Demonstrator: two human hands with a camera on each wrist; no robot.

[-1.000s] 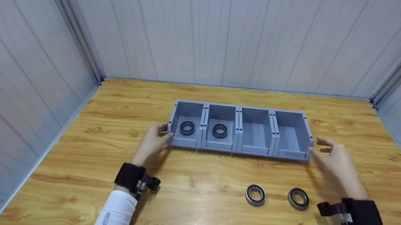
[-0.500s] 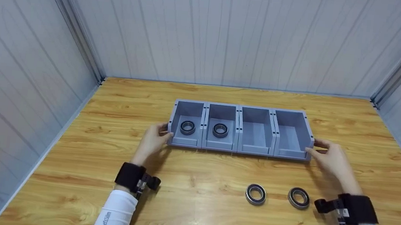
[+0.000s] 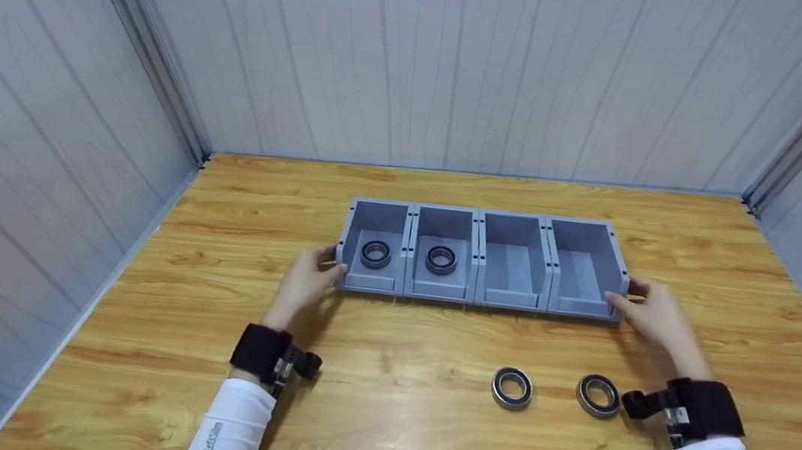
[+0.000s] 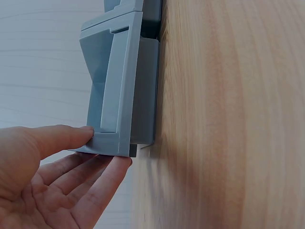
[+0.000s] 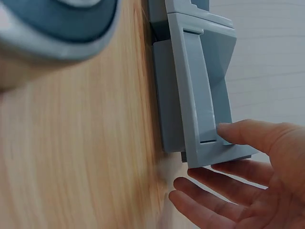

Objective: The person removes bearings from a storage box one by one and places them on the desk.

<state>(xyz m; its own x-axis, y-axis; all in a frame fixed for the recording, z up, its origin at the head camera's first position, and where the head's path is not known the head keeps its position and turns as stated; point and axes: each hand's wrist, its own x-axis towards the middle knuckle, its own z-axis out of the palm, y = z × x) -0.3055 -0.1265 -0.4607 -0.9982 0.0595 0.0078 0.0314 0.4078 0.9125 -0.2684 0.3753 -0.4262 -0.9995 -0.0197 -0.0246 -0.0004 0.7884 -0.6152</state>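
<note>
A row of joined grey-blue storage bins [image 3: 506, 298] stands on the wooden table. My left hand [image 3: 306, 278] pinches the outer side wall of the leftmost bin [image 4: 125, 86], thumb at the front corner and fingers against the outside. At the other end my right hand [image 3: 658, 318] grips the rightmost bin [image 5: 190, 86] likewise, its thumb over the wall's inner edge. One ball bearing [image 3: 375, 254] lies flat in the leftmost bin, and a second bearing [image 3: 441, 260] in the bin beside it. The two right bins hold nothing visible.
Two more bearings lie on the table in front of the bins, a left one [image 3: 511, 388] and a right one [image 3: 598, 396], the latter close to the right wrist camera [image 3: 641, 405]. A pale panel wall [image 3: 457, 65] rises behind, with side walls at left and right.
My right hand has moved left onto the end of the rightmost bin and now grips its wall. My left hand has stayed at its end; the bins have barely shifted.
</note>
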